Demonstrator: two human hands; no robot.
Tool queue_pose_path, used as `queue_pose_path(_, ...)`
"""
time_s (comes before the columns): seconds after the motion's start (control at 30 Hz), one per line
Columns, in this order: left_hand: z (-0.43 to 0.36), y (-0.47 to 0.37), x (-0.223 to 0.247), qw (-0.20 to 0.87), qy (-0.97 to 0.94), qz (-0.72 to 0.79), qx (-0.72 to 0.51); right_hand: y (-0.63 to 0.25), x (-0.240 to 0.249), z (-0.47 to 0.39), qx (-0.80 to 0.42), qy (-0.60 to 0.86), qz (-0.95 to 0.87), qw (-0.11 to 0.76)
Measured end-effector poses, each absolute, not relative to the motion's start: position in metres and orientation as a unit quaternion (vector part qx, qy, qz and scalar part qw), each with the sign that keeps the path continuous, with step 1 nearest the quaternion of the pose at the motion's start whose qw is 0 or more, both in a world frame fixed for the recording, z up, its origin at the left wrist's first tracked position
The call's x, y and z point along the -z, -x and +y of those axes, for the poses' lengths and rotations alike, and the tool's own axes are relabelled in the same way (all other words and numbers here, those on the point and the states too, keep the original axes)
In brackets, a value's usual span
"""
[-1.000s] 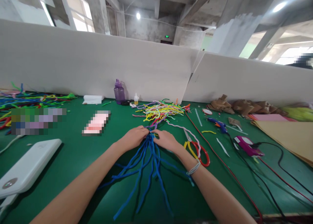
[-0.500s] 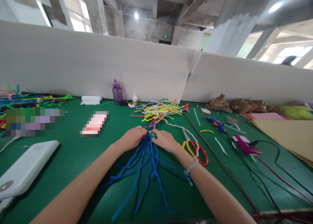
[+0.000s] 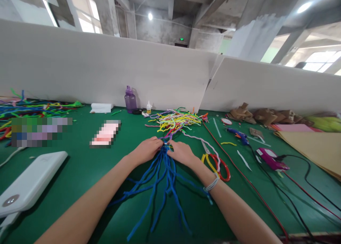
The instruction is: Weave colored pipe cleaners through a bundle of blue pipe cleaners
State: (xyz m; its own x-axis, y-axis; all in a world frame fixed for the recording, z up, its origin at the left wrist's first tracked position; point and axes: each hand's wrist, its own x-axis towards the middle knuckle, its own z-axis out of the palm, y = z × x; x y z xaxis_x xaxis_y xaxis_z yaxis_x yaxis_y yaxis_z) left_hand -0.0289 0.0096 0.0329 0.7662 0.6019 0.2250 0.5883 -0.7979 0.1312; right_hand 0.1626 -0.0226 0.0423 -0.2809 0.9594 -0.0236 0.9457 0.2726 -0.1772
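A bundle of blue pipe cleaners (image 3: 165, 166) fans out toward me over the green table. My left hand (image 3: 149, 148) is closed on the bundle's gathered top from the left. From the right, my right hand (image 3: 181, 152) pinches the same knotted spot, its thumb toward the middle. The fingertips partly hide the gathered part. Just beyond my hands lies a pile of mixed-colour pipe cleaners (image 3: 177, 121), mostly yellow, pink and white. Scissors (image 3: 213, 160) with red and yellow handles lie beside my right wrist, a pale pink pipe cleaner (image 3: 204, 141) across them.
At left are a white power bank (image 3: 34, 183), a blurred phone-like item (image 3: 105, 133) and more pipe cleaners (image 3: 39, 110). A purple bottle (image 3: 130, 101) stands by the white partition (image 3: 106, 66). At right lie a blue glue gun (image 3: 238, 134), a magenta device (image 3: 271, 158), cords and brown paper (image 3: 314, 148).
The whole view has shifted slightly to the right. Both hands stay at the gathered top of the blue bundle, with hardly any visible movement.
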Motion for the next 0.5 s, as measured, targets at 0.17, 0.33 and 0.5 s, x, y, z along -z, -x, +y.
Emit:
queue_pose_path(0.17, 0.0085, 0.0294, -0.0332, 0.026, -0.938, 0.320, -0.132, -0.1617, -0.0424, -0.0230, -0.087, 0.603, -0.792, 0.037)
queue_pose_path(0.33, 0.0090, 0.0296, -0.0336, 0.024, -0.939, 0.317, -0.132, -0.1635, -0.0416, -0.0240, -0.081, 0.599, -0.796, 0.043)
queue_pose_path(0.5, 0.0095, 0.0297, -0.0330, 0.027, -0.939, 0.316, -0.134, -0.1630, -0.0399, -0.0229, -0.085, 0.600, -0.795, 0.042)
